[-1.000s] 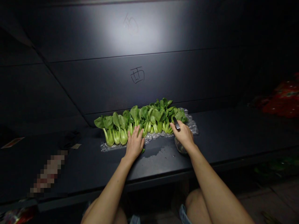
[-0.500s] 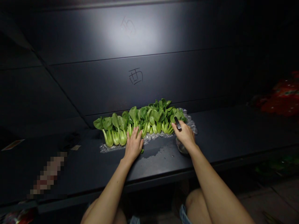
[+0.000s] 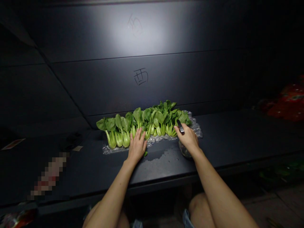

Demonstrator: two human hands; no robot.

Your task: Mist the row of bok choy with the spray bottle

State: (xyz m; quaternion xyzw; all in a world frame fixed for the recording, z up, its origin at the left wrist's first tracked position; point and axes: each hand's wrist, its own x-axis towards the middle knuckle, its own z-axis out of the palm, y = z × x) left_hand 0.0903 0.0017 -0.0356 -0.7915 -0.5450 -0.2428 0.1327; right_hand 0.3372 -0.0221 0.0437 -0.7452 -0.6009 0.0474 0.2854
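Compared with half a second ago, the one dark panelled wall (image 3: 180, 76) sits slightly farther right in view, and so does the dark counter (image 3: 232, 136) below it; the whole view has shifted, while the hands keep nearly the same places against the greens. One row of leafy greens (image 3: 152, 117) stands along the back of the counter, against the wall, stems toward the person. Three plants at the left end can be counted; the others overlap too much. Under them lies clear crinkled plastic (image 3: 196, 128), its edges showing in front and at the right end. One red heap (image 3: 287, 104), too dim to identify, is far to the right.

Of the two hands, the left hand (image 3: 137, 146) lies flat with fingers a little spread, the tips on the stems left of the row's middle. The right hand (image 3: 188, 137) is curled around one black handle (image 3: 180, 126) at the row's right end. One clear vessel (image 3: 184, 151) shows beneath that hand; whether it joins the handle, I cannot tell. The wall bears two written marks (image 3: 141, 76), one dark, one faint. Smallest is one loose green leaf (image 3: 145, 154) beside the left hand.
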